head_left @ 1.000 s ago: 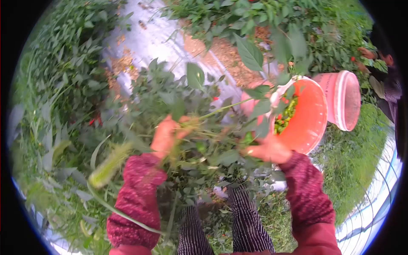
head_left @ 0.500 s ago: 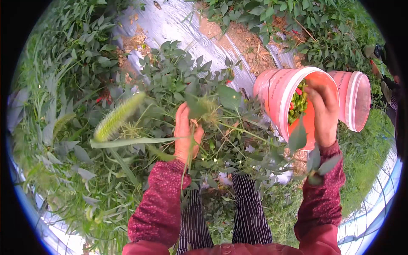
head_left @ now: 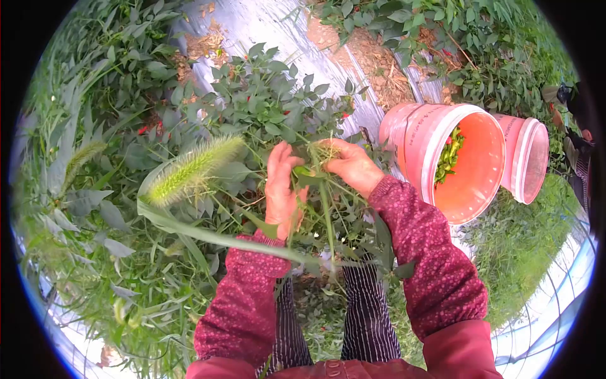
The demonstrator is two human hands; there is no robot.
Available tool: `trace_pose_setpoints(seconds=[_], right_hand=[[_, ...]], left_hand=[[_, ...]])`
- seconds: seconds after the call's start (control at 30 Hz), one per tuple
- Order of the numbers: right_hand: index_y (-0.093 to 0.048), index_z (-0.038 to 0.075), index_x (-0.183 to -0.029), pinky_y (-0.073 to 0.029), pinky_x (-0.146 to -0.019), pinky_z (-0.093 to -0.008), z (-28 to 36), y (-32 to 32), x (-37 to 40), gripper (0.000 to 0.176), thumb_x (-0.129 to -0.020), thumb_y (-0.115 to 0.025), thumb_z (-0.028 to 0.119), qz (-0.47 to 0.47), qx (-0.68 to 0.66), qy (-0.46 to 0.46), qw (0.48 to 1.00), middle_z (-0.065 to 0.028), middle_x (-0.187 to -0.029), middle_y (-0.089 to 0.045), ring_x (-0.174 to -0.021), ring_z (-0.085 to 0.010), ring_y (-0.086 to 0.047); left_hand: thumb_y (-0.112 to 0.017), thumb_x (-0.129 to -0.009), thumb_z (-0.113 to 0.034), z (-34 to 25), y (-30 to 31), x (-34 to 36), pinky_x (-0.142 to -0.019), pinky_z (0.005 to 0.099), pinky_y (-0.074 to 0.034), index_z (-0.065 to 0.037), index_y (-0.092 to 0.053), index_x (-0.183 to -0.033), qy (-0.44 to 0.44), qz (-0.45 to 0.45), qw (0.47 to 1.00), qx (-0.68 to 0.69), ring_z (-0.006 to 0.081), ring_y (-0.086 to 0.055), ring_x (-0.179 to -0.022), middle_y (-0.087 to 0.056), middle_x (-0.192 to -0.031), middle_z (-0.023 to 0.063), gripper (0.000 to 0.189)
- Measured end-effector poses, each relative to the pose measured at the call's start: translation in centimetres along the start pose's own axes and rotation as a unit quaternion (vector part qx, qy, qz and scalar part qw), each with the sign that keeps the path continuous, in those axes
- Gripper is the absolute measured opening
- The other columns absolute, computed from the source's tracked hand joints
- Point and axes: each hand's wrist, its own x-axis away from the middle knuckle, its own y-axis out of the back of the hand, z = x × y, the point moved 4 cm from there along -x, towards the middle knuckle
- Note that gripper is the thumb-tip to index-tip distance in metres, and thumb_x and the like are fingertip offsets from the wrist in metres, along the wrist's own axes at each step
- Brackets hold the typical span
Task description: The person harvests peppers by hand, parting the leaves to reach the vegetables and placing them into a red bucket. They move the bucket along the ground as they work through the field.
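Observation:
Both hands meet among the stems of a leafy pepper plant [head_left: 271, 117]. My left hand [head_left: 283, 189] has its fingers curled together, partly screened by leaves, so what lies in them is hidden. Close beside it, my right hand [head_left: 355, 167] comes in from the right with thumb and fingers pinched at thin stems; the thing pinched is too small to name. A small yellow-green piece [head_left: 305, 171], pepper or leaf, shows between the hands. A fuzzy grass seed head [head_left: 192, 172] and a long grass blade [head_left: 221, 237] cross in front of the left wrist.
A pink bucket [head_left: 410, 142] lies tilted at the right, with green and some red peppers [head_left: 449, 156] inside. Another pink bucket [head_left: 532, 161] is behind it. Silvery plastic film [head_left: 271, 31] covers the ground ahead. Tall grass [head_left: 82, 265] grows at the left.
My right hand has left the bucket's mouth and moved left to the plant, beside my left hand. The grass seed head has shifted slightly right.

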Motion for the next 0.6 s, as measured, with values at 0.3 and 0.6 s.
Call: trace_pose_setpoints(seconds=[0.3, 0.6], right_hand=[[-0.046, 0.005, -0.129, -0.039, -0.095, -0.0296, 4.3, 1.1, -0.2, 0.048, -0.082, -0.057, 0.008, -0.116, -0.087, -0.018, 0.989, -0.0073, -0.115, -0.058, -0.107, -0.0149, -0.052], [-0.053, -0.005, -0.113, -0.045, -0.087, -0.0408, -0.4, -7.0, -4.0, 0.064, -0.074, -0.066, 0.044, 0.026, 0.320, -0.069, 0.945, -0.0251, -0.104, -0.060, -0.101, -0.0365, -0.058]], left_hand=[[-0.067, -0.059, 0.006, -1.4, 2.4, 1.9, -0.075, 0.0340, -0.048, -0.010, -0.063, -0.100, -0.112, 0.003, 0.951, -0.287, 0.0310, -0.057, -0.091, -0.055, -0.102, 0.0142, 0.044], [-0.061, -0.068, -0.006, -0.6, 3.2, 5.0, -0.069, 0.0410, -0.046, -0.009, -0.062, -0.095, -0.096, 0.109, 0.924, -0.354, 0.0341, -0.058, -0.079, -0.056, -0.085, 0.0121, 0.027]])
